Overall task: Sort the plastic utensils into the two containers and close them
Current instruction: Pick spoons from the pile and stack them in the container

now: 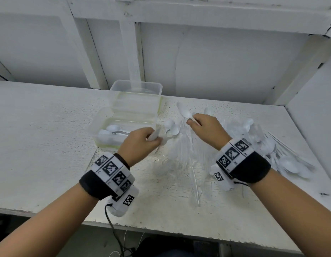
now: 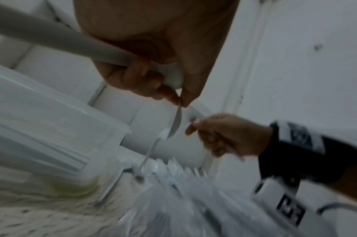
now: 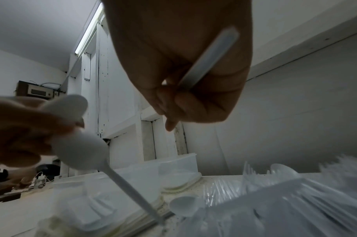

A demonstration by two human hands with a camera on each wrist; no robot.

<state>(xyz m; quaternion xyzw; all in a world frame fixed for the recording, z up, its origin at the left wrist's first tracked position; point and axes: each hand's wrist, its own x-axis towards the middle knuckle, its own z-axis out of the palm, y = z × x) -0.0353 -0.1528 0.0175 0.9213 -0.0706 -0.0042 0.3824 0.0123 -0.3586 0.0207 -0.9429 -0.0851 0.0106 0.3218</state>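
Observation:
Two clear plastic containers stand open at the table's back middle. The near container (image 1: 96, 125) holds several white spoons; the far container (image 1: 136, 82) looks empty. My left hand (image 1: 154, 138) hovers just right of the near container and grips white spoons (image 1: 155, 134); their bowls (image 3: 80, 149) show in the right wrist view. My right hand (image 1: 192, 121) is raised over the loose clear forks (image 1: 185, 143) and holds a white spoon (image 1: 183, 110) by its handle (image 3: 210, 56), bowl pointing away. In the left wrist view my left hand (image 2: 179, 102) pinches a spoon (image 2: 176, 122).
A heap of white spoons and clear utensils (image 1: 283, 154) lies at the right of the white table (image 1: 49, 145). Two loose white spoons (image 1: 171, 127) lie between the hands. A white wall with posts rises behind the containers; a side wall stands to the right.

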